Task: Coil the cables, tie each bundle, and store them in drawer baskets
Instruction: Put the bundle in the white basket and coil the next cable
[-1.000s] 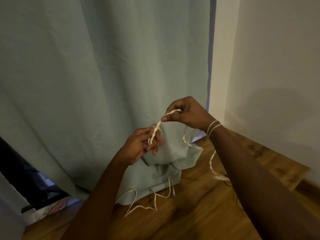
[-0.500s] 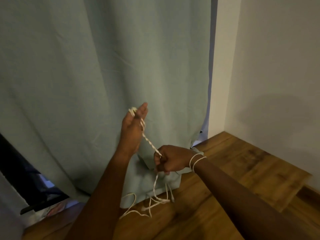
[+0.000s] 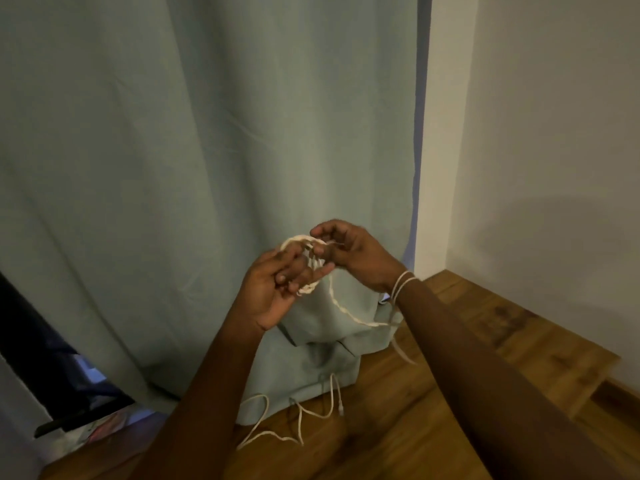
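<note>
A thin white cable (image 3: 337, 303) is looped around the fingers of my left hand (image 3: 277, 289), held at chest height in front of the curtain. My right hand (image 3: 353, 254) pinches the same cable just above the left fingers, forming a loop over them. From the hands the cable sags down to the right toward my right wrist, where a white band sits. A second stretch of white cable (image 3: 298, 424) lies loose on the wooden floor below, with a plug end showing by the curtain hem.
A pale blue-green curtain (image 3: 207, 168) hangs straight ahead, its hem bunched on the wooden floor (image 3: 381, 427). A white wall (image 3: 554, 168) stands to the right. A dark gap with a black object (image 3: 62, 424) shows at the lower left.
My right hand rose from below the left hand to above its fingers, laying another loop of cable. My left hand dropped slightly and turned palm toward me. Less cable lies on the floor.
</note>
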`<action>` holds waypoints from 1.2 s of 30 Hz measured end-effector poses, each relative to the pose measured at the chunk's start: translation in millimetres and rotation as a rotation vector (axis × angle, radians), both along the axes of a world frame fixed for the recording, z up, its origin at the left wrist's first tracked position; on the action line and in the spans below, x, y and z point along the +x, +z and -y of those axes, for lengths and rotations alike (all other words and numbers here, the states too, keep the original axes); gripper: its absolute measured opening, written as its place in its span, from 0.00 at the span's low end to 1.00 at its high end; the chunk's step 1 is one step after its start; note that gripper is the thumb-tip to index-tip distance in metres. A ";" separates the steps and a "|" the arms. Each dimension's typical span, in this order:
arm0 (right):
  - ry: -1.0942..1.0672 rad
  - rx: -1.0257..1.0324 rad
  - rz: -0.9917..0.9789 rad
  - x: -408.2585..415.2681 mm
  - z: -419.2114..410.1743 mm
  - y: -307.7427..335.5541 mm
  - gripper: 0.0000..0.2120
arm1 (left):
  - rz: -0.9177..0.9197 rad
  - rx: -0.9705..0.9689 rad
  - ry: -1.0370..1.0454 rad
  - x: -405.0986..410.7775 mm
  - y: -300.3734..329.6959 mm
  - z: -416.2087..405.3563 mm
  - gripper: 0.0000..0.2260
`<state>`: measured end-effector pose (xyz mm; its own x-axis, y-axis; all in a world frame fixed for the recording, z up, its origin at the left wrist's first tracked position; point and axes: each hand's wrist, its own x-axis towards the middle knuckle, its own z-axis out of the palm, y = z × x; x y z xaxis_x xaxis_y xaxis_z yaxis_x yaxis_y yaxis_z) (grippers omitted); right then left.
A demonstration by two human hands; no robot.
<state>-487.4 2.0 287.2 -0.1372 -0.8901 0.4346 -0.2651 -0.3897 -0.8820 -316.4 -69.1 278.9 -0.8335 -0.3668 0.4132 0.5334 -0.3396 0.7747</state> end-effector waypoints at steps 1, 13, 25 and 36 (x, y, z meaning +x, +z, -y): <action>0.048 0.077 0.092 3.3 0.5 -10.8 0.14 | -0.087 0.106 0.007 -1.0 4.7 -0.7 0.06; 0.076 0.249 -0.861 33.2 -33.9 -10.2 0.08 | 0.316 -0.637 0.842 5.2 -16.2 31.7 0.16; -0.173 -0.132 -0.165 -4.3 -0.7 8.1 0.07 | 0.027 -0.015 0.031 5.8 -1.8 -9.5 0.11; 0.508 0.545 -0.394 64.2 -35.3 -14.8 0.19 | -0.055 0.099 0.544 0.4 14.1 12.3 0.08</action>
